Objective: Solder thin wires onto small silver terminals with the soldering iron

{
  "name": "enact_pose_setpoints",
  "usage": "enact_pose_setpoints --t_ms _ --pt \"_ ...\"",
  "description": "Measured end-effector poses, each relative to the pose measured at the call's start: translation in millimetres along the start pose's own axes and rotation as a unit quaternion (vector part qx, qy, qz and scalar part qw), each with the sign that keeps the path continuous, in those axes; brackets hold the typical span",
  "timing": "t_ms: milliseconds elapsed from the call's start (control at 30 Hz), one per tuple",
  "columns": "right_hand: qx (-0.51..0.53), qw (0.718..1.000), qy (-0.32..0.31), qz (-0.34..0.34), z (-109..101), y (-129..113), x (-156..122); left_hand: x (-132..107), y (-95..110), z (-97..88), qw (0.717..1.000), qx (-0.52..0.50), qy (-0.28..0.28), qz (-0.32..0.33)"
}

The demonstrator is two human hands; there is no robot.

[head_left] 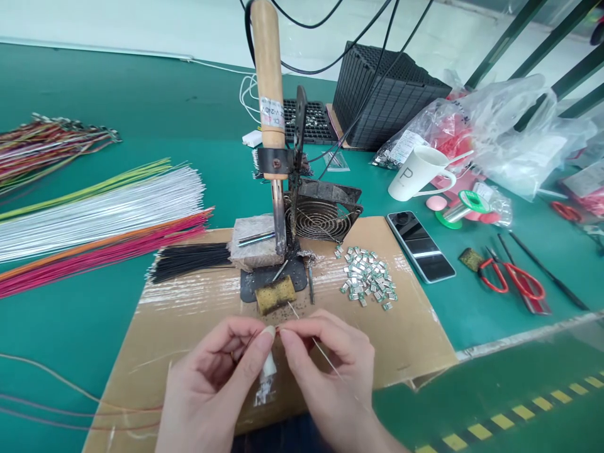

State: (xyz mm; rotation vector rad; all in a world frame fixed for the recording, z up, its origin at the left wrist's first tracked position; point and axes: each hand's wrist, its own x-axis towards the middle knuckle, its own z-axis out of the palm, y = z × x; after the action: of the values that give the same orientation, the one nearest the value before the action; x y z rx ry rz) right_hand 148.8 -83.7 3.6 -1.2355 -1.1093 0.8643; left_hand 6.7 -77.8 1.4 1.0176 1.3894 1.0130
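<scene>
My left hand [217, 374] and my right hand [325, 371] meet at the fingertips over a cardboard sheet [406, 333]. Both pinch a thin pale wire [321, 349], which runs past my right hand. A small white piece [268, 371] hangs below my left fingers, and I cannot tell what it is. Just ahead of my hands lies a yellow soldering sponge [275, 294]. Beyond it, a wooden-handled soldering iron [268, 82] stands clamped tip-down in a metal stand [274, 277]. A pile of small metal terminals [365, 277] lies to the right.
Bundles of cut coloured wires [104, 217] lie to the left. A fan guard [323, 214] stands behind the iron. Farther right are a phone [419, 245], white mug [419, 173], solder spool [460, 211], red-handled scissors [514, 280], plastic bags [523, 132] and a black crate [391, 94].
</scene>
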Motion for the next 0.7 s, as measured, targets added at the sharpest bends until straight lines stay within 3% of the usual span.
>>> enact_pose_setpoints --t_ms 400,700 --pt "0.002 1.0 -0.009 -0.004 -2.9 0.6 0.3 2.4 2.2 3.1 1.0 -0.013 -0.012 -0.017" --pt "-0.038 0.995 -0.014 -0.086 -5.5 4.0 1.7 1.1 1.0 2.6 1.0 -0.014 -0.018 -0.016"
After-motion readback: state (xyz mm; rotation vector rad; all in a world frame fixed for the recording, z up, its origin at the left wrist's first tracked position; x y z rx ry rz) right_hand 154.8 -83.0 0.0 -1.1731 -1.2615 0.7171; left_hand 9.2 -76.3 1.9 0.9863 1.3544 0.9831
